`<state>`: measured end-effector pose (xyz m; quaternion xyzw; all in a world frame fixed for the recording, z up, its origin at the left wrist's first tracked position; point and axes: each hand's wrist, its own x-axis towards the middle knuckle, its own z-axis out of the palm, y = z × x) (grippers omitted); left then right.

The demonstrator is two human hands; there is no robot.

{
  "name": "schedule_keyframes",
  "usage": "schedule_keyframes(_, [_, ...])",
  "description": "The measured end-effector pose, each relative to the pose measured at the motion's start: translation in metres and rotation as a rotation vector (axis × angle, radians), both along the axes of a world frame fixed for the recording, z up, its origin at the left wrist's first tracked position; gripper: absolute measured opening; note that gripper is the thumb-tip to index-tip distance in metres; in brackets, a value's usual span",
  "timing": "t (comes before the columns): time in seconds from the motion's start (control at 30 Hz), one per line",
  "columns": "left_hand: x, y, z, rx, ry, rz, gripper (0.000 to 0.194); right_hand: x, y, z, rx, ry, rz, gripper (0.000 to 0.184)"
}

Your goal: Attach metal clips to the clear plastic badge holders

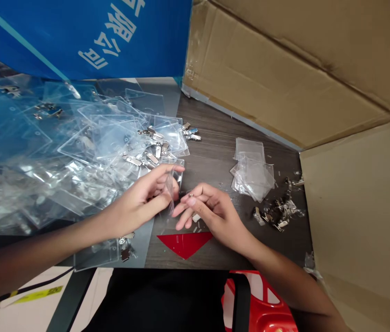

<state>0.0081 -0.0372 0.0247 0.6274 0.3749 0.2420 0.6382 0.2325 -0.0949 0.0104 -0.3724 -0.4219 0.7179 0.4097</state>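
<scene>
My left hand [139, 203] pinches a clear plastic badge holder [170, 191] upright between thumb and fingers. My right hand [209, 214] faces it, closely apart, with a small metal clip [191, 195] held at its fingertips. Another metal badge clip [196, 217] lies just under those fingers. Beyond my left hand spreads a large heap of clear badge holders [105, 138] with loose clips [153, 147] on it. To the right lie a small stack of holders [252, 168] and a pile of metal clips [278, 211].
The dark wood-grain table [215, 138] is hemmed in by cardboard box flaps [285, 60] on the right and a blue printed banner [84, 32] at the back. A red triangular piece [184, 243] lies at the near edge, above a red plastic stool [260, 299].
</scene>
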Motion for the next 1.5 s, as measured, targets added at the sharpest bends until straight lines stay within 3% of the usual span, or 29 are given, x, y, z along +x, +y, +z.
schedule_keyframes(0.13, [0.002,0.005,0.002,-0.012,0.022,0.038,0.039,0.002,0.000,0.006,0.083,-0.109,0.015,0.032])
schedule_keyframes(0.33, [0.002,0.007,0.001,-0.016,0.088,0.040,0.041,0.007,0.004,0.005,0.152,-0.157,-0.025,0.038])
schedule_keyframes(0.53, [0.003,0.003,0.000,-0.032,0.042,0.036,0.039,0.012,0.007,0.004,0.228,-0.224,0.069,0.034])
schedule_keyframes(0.8, [0.004,0.002,-0.001,-0.025,0.084,0.038,0.041,0.009,0.005,0.001,0.208,-0.225,0.078,0.039])
schedule_keyframes(0.97, [0.004,0.000,-0.004,-0.019,0.085,0.031,0.041,0.006,0.005,0.003,0.070,-0.259,0.050,0.050])
schedule_keyframes(1.13, [0.003,0.002,-0.004,-0.005,0.077,0.073,0.042,0.011,0.000,0.011,0.285,-0.338,0.073,0.042])
schedule_keyframes(1.27, [0.000,0.003,-0.003,-0.027,0.048,-0.019,0.039,0.014,-0.001,0.015,0.324,-0.387,0.133,0.033])
schedule_keyframes(1.5, [-0.003,0.001,-0.002,-0.083,0.072,-0.130,0.066,0.013,0.002,0.013,0.476,-0.397,0.180,0.025])
